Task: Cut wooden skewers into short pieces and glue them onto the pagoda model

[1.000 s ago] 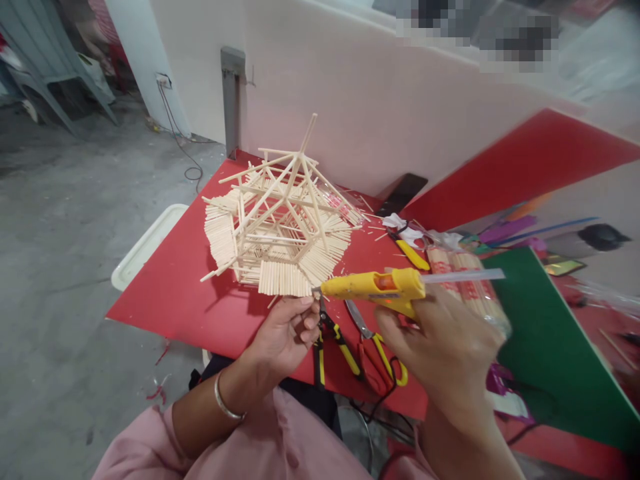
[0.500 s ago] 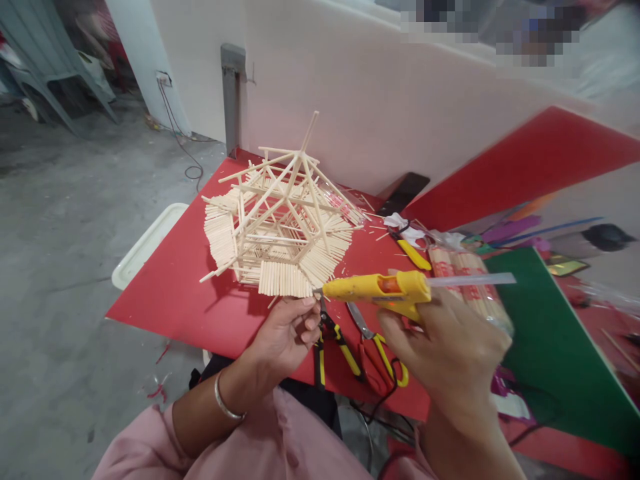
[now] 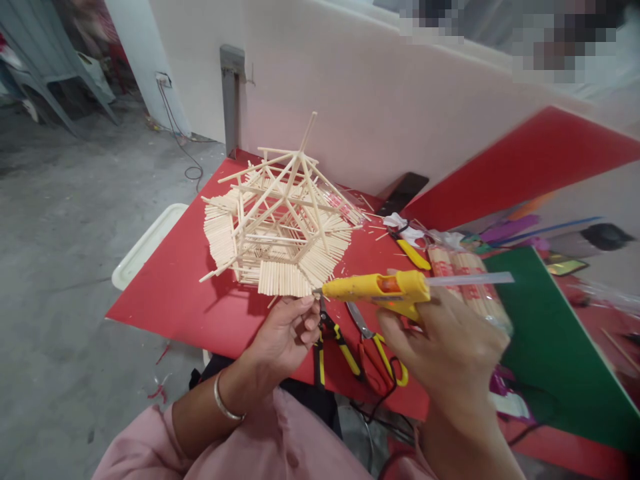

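Note:
A pavilion-like model (image 3: 285, 200) built of thin wooden sticks stands on the red table, with a peaked open frame and a skirt of short sticks around it. My right hand (image 3: 450, 340) grips a yellow hot glue gun (image 3: 373, 287), a clear glue stick (image 3: 475, 279) jutting from its back end. The gun's nozzle points left, at the near corner of the stick skirt. Just below that corner is my left hand (image 3: 287, 330), its thumb and fingers pinched together. What lies between these fingertips is too small to make out.
On the red table (image 3: 190, 300), pliers (image 3: 345, 347) and scissors (image 3: 387, 360) lie near the front edge. A yellow-handled tool (image 3: 413, 253) and packs of wooden sticks (image 3: 467, 287) sit to the right, beside a green board (image 3: 545, 347). A pale partition (image 3: 320, 73) stands behind.
Hardly anything differs. Both hands, the glue gun and the stick model keep their places; my right hand has shifted very slightly left.

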Motion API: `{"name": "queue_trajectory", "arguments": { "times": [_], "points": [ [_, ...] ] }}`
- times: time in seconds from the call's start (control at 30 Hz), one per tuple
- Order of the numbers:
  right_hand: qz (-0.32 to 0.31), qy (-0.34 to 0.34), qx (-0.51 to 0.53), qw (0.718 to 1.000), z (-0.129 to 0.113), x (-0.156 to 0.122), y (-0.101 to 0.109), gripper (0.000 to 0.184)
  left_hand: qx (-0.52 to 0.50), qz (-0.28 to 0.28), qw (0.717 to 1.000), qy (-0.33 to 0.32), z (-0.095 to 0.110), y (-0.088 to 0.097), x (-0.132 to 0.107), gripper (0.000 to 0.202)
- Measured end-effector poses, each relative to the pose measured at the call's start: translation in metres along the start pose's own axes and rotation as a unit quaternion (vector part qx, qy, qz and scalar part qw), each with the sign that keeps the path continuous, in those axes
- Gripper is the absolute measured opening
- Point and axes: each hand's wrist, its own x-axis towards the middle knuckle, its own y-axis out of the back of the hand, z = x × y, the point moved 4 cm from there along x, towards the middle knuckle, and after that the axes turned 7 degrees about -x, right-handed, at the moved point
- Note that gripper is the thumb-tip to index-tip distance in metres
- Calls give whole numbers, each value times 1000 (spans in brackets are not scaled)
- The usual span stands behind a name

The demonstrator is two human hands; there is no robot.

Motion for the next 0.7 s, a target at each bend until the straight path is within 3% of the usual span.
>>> {"name": "queue_trajectory", "arguments": {
  "times": [0.7],
  "points": [
    [-1, 2, -6, 1000, -1, -1, -2, 24, 55, 4, 998, -17, 2, -1, 1, 24]
  ]
}}
